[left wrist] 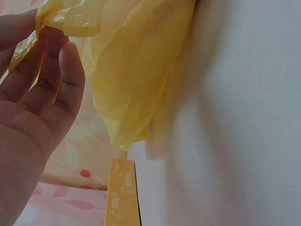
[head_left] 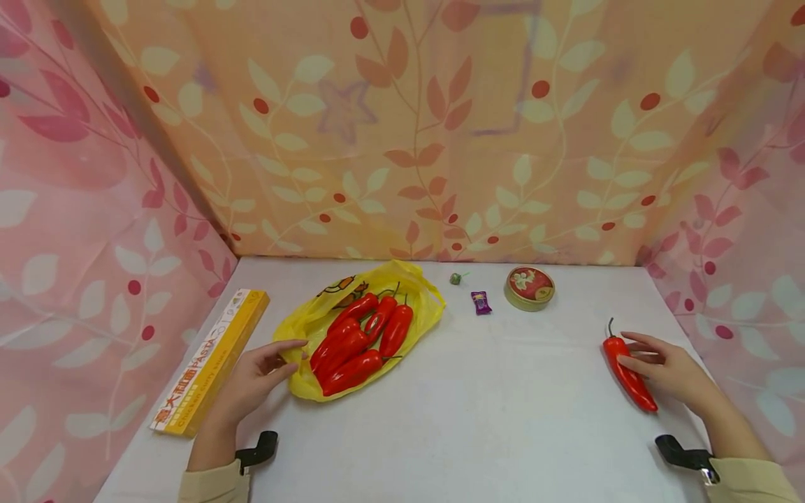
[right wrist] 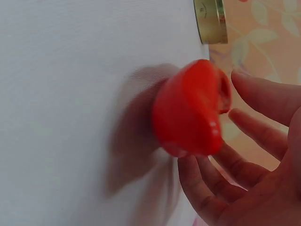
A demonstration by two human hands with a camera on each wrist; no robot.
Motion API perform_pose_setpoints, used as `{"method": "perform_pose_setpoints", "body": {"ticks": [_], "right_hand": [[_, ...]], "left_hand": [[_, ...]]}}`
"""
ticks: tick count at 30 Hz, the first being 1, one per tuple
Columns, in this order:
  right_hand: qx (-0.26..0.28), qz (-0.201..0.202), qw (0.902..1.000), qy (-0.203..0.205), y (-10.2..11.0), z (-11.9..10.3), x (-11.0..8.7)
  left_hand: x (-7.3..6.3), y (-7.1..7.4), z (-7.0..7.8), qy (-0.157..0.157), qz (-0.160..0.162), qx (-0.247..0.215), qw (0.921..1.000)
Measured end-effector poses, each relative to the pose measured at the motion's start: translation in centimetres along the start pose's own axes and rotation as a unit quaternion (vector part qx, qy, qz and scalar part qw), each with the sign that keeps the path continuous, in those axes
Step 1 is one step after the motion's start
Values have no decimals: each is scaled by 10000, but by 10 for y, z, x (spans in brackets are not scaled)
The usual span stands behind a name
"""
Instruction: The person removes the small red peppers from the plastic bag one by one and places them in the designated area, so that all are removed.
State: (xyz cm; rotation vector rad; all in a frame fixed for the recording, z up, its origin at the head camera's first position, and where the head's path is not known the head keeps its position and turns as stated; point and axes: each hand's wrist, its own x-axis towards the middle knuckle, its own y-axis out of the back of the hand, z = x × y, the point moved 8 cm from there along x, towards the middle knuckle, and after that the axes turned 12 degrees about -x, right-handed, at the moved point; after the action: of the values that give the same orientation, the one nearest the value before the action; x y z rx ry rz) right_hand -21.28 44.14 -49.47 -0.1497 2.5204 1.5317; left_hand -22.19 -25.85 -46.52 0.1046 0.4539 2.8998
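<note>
A yellow plastic bag (head_left: 420, 302) lies spread on the white table with several glossy red peppers (head_left: 352, 374) inside it. At its left rim is my left hand (head_left: 254, 374); in the left wrist view the bag's edge runs between my thumb and fingers, which pinch it. Far to the right, my right hand (head_left: 669, 370) holds a single long red pepper (head_left: 629, 374), stem pointing away. Thumb and fingers are on either side of it in the head view. The right wrist view shows this pepper (right wrist: 188, 113) nearly end-on, with fingertips at its underside.
Left of the bag lies a long yellow-and-white pasta box (head_left: 210, 363). Toward the back are a small green ball-like thing (head_left: 455, 278), a purple wrapped candy (head_left: 481, 303) and a round red-and-gold tin (head_left: 530, 288). Patterned cloth walls (head_left: 415, 140) enclose the table.
</note>
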Motion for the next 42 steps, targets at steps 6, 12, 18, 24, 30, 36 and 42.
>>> {"method": "perform_pose_setpoints", "body": {"ticks": [6,12,18,24,30,36,42], "right_hand": [[-68,399,9990,188,14,-11,-4],[-61,758,9957,527,32,-50,-8],[109,879,9929,788,37,-87,-10],[335,978,9895,1013,32,-115,-8],[483,938,9866,1248,23,-142,-4],[738,847,9827,1472,9,-168,3],[1004,659,9787,1662,-5,-191,9]], "left_hand": [[-2,-2,0,146,-44,-57,9999],[-3,-3,2,177,-29,-116,9998],[-5,-2,2,222,-3,-148,9996],[-4,-1,-1,182,12,-97,9998],[-2,0,-3,186,26,-59,9998],[0,0,-5,237,19,-39,9997],[0,-1,-3,232,-20,-112,9997]]}}
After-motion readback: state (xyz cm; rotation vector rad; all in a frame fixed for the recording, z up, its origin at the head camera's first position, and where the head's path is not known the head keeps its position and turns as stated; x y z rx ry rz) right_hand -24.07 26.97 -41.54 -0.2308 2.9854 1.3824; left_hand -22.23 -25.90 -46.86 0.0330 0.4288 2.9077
